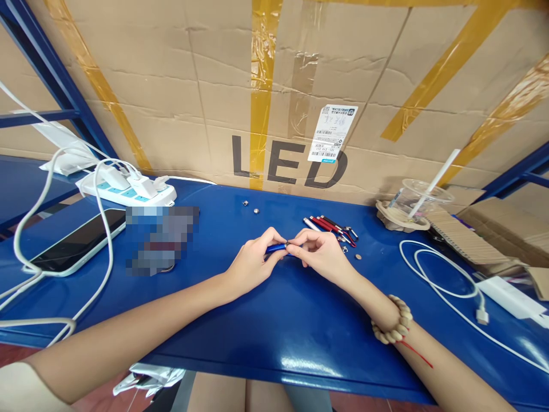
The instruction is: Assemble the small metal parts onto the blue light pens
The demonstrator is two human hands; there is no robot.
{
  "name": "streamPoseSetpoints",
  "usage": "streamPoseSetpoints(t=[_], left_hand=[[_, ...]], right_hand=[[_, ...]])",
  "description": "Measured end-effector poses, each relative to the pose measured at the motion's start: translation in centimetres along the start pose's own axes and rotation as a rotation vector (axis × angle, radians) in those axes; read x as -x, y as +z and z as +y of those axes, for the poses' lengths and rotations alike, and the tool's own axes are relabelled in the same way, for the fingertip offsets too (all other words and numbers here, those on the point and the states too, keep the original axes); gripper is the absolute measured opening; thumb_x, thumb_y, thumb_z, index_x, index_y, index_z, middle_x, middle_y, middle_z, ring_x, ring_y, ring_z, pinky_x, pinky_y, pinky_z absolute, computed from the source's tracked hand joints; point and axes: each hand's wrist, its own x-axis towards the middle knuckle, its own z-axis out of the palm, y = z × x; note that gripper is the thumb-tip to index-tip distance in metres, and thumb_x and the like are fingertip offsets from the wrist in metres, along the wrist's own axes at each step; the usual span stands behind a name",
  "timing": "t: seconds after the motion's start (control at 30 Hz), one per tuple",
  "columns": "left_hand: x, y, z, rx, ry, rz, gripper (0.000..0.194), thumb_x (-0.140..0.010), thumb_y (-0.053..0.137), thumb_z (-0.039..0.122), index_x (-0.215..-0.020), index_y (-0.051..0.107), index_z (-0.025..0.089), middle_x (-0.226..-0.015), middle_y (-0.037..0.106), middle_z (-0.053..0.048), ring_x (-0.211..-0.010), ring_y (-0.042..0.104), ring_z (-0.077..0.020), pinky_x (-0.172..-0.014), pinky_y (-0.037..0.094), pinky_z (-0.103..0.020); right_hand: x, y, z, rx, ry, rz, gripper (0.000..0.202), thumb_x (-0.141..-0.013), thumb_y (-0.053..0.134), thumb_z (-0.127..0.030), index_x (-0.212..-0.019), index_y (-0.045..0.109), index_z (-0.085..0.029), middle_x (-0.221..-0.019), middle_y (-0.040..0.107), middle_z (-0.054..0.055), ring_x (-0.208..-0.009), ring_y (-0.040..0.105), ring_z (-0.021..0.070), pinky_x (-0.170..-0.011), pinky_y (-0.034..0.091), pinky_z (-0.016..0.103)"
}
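Over the middle of the blue table, a slim blue pen-like stick (275, 248) lies between my two hands. My left hand (256, 258) pinches its left part between thumb and fingers. My right hand (319, 252) is closed at its right end, on a small dark piece whose shape I cannot make out. Right of my hands lie several slim sticks (322, 224), red, black and white, with small metal parts beside them. A round coin-like disc (358, 257) rests near these. Two small metal pieces, one of them round (256, 211), sit behind my left hand.
A phone (77, 243) and a white power strip (124, 191) with looping cables stand at the left. A cup with a straw (422, 200), a coiled white cable (424, 277) and cardboard lie right. A large carton (171, 114) backs the blue table (240, 343).
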Motion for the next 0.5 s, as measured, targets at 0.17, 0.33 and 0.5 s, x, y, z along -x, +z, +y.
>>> streamPoseSetpoints(t=[0.17,0.33,0.5], left_hand=[[-0.01,-0.07,0.05,-0.015,0.006,-0.002,0.016,-0.082,0.048,0.036,-0.088,0.048,0.021,-0.087,0.068,-0.001,-0.083,0.065,-0.0155,-0.067,0.051,-0.024],[-0.03,-0.13,0.04,-0.035,-0.003,0.0,0.015,-0.082,0.048,0.035,-0.089,0.048,0.021,-0.087,0.067,-0.002,-0.083,0.065,-0.0156,-0.068,0.051,-0.025],[-0.15,-0.15,-0.15,-0.051,-0.006,-0.003,0.016,-0.081,0.048,0.035,-0.089,0.047,0.021,-0.085,0.067,-0.002,-0.081,0.064,-0.0159,-0.066,0.051,-0.025]], right_hand=[[0.05,0.05,0.03,0.003,-0.013,0.009,0.04,-0.058,0.071,-0.052,-0.065,0.059,-0.014,-0.073,0.061,0.004,-0.04,0.048,0.0063,-0.037,0.038,0.022],[0.08,0.11,0.11,0.015,-0.019,0.008,0.038,-0.06,0.07,-0.051,-0.067,0.06,-0.015,-0.069,0.061,0.003,-0.04,0.048,0.0066,-0.038,0.037,0.021],[0.13,0.14,-0.26,0.042,-0.01,0.018,0.037,-0.064,0.068,-0.051,-0.066,0.059,-0.015,-0.062,0.06,0.001,-0.04,0.048,0.0066,-0.036,0.035,0.019]])
